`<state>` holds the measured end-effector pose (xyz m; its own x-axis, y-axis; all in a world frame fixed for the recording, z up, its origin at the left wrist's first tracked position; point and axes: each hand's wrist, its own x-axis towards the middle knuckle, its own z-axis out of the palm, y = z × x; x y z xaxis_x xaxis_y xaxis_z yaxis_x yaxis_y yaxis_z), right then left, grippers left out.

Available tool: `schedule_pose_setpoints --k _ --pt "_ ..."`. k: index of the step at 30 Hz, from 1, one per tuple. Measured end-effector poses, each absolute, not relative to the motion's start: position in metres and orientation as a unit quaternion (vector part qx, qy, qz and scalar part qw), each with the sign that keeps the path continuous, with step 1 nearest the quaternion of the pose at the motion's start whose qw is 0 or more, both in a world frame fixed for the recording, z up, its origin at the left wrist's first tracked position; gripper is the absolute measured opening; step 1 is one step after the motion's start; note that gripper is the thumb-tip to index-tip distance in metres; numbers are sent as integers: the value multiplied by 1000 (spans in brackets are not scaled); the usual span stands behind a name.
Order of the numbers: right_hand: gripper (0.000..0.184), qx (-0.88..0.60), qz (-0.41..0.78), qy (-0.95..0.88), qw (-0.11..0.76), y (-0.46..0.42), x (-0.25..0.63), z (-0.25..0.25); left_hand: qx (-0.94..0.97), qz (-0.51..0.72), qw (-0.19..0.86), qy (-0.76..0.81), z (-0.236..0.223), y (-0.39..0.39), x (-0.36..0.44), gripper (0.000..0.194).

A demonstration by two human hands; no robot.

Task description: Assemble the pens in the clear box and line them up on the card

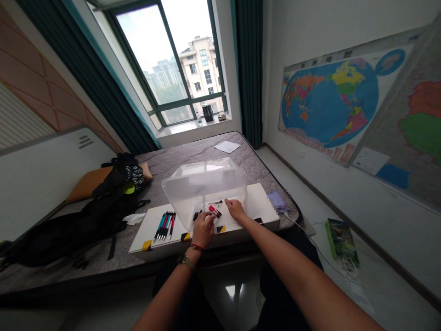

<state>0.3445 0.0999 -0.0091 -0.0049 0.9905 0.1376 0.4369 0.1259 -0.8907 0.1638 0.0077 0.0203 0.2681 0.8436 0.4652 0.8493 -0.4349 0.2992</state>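
Observation:
My left hand (203,228) is over the front of the white board (253,205), fingers bent and slightly apart, nothing visible between them. Just beyond its fingertips lie several short red and black pen parts (215,211). Beside it stands a small clear container (197,214) with black pieces. My right hand (235,210) is closed with the thumb uppermost; whatever its curled fingers hold is hidden. A small dark piece (217,202) lies left of that thumb. Several assembled pens (165,225), teal, red and black, lie side by side on the left.
A large translucent plastic box (206,181) stands tilted behind my hands. The mattress (186,154) carries a white paper (227,146), a black bag (69,220) and a crumpled tissue (134,219). A cable (310,236) runs off the right edge, near a green box (342,241) on the floor.

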Motion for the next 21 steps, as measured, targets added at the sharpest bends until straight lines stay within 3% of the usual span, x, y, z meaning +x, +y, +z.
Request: schedule_pose_setpoints --k 6,21 --pt "50 -569 333 -629 411 102 345 -11 -747 -160 65 -641 25 33 154 36" --pt "49 -572 313 -639 408 101 343 -13 -687 -72 -30 -723 29 81 135 26"
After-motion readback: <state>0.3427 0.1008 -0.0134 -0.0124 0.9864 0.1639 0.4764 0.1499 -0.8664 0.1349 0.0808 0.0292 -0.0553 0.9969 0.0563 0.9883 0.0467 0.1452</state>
